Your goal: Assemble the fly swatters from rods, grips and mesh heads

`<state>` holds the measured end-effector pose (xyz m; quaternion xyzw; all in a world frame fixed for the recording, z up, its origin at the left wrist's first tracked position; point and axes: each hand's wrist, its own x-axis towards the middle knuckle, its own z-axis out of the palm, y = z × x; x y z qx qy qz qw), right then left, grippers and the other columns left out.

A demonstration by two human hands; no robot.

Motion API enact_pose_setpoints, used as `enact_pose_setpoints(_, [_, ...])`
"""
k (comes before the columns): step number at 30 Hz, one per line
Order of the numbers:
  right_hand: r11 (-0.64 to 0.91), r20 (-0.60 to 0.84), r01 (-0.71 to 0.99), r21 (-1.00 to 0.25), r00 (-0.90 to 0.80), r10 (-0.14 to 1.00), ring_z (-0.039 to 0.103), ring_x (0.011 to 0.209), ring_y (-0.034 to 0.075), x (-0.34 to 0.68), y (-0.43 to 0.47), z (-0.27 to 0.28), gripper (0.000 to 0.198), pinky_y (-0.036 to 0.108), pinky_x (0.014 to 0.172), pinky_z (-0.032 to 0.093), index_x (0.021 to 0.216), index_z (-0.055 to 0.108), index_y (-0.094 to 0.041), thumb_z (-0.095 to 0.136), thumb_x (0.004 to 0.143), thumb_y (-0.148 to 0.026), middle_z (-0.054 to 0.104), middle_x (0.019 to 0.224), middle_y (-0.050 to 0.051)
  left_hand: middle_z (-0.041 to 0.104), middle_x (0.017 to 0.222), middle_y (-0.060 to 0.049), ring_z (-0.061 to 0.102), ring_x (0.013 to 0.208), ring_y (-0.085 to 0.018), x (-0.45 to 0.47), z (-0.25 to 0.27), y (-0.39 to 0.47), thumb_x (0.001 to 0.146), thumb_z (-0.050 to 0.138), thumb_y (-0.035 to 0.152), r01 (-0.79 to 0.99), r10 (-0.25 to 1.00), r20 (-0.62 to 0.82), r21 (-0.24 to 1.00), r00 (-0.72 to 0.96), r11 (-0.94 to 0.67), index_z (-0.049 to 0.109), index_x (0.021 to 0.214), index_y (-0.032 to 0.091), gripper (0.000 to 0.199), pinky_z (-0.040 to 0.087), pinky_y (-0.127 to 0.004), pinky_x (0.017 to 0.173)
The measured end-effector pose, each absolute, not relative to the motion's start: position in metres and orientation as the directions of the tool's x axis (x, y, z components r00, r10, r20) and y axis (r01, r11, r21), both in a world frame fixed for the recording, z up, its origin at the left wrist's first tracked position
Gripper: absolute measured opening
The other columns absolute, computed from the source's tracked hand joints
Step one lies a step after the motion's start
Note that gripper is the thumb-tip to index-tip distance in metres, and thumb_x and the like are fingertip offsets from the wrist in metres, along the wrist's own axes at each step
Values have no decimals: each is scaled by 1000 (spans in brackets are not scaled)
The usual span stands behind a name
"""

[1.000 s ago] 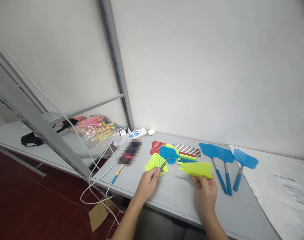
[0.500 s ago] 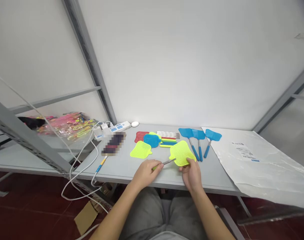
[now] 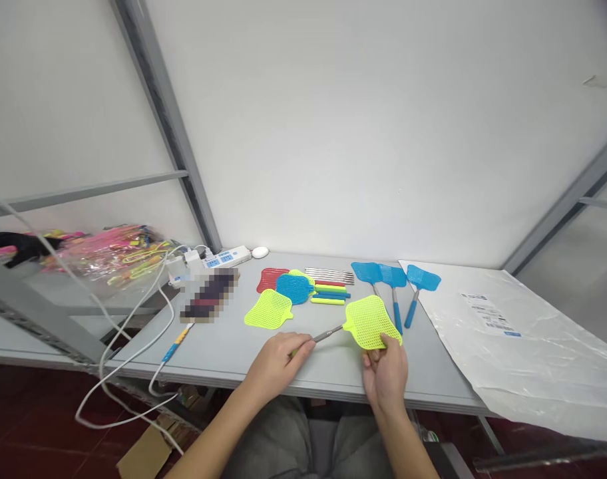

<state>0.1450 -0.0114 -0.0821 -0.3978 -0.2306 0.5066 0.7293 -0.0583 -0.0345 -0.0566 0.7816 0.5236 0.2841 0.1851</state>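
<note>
Neon-yellow perforated swatter head (image 3: 369,320) in the pinch of the right hand (image 3: 387,376), grey rod (image 3: 328,333) in the left hand (image 3: 279,362)'s clasp

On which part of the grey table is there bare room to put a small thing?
Two patches look bare: front left, between the blue-and-yellow cable end and the left hand; front right, between the right hand and the white sheet. Crowded: middle back, where swatter heads, coloured handles and metal rods lie together.
</note>
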Motion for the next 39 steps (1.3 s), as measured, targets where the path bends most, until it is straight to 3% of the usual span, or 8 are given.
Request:
enact_pose_setpoints(6, [133, -224, -587, -799, 495, 840, 41, 41, 7, 144, -18, -83, 17, 18, 36, 32, 80, 48, -23, 63, 75, -30, 44, 53, -10, 66, 81, -2, 59, 80, -18, -61, -63, -32, 99, 39, 41, 750, 915, 220, 524, 339, -404, 68, 107, 27, 33, 43, -30, 76])
enact_pose_setpoints(10, [145, -207, -506, -850, 575, 791, 52, 46, 11, 143, -19, -88, 16, 20, 37, 33, 83, 52, -23, 63, 75, -32, 55, 59, -6, 68, 90, -1, 60, 85, -18, -64, -66, -30, 99, 41, 39, 730, 933, 203, 581, 299, -360, 67, 110, 28, 31, 45, -29, 77])
enact_pose_setpoints(17, [168, -203, -531, -831, 570, 797, 35, 38, 7, 143, -16, -83, 18, 20, 38, 32, 80, 49, -23, 64, 74, -31, 37, 48, -12, 69, 87, -1, 60, 82, -18, -65, -66, -27, 98, 43, 39, 724, 923, 220, 573, 317, -385, 68, 109, 27, 29, 45, -29, 75])
enact_pose_setpoints(30, [144, -151, -605, -783, 409, 900, 29, 41, 6, 147, -17, -76, 18, 19, 40, 32, 79, 47, -22, 62, 77, -32, 33, 49, -12, 69, 80, -2, 62, 78, -18, -60, -57, -32, 99, 40, 41, 733, 908, 234, 537, 347, -418, 71, 103, 25, 35, 42, -28, 74])
enact_pose_setpoints(34, [143, -141, -589, -795, 409, 901, 36, 43, 6, 145, -18, -78, 24, 19, 40, 33, 88, 55, -21, 68, 74, -35, 43, 55, -11, 70, 78, -2, 62, 76, -17, -59, -56, -31, 99, 40, 40, 735, 900, 234, 520, 367, -435, 72, 102, 25, 35, 42, -28, 74])
enact_pose_setpoints(39, [147, -91, -505, -851, 416, 905, 49, 54, 8, 141, -16, -80, 35, 20, 40, 35, 96, 59, -21, 75, 69, -38, 60, 80, -3, 69, 78, -1, 61, 73, -16, -60, -57, -29, 99, 40, 40, 717, 891, 204, 534, 405, -448, 70, 102, 25, 34, 41, -29, 75])
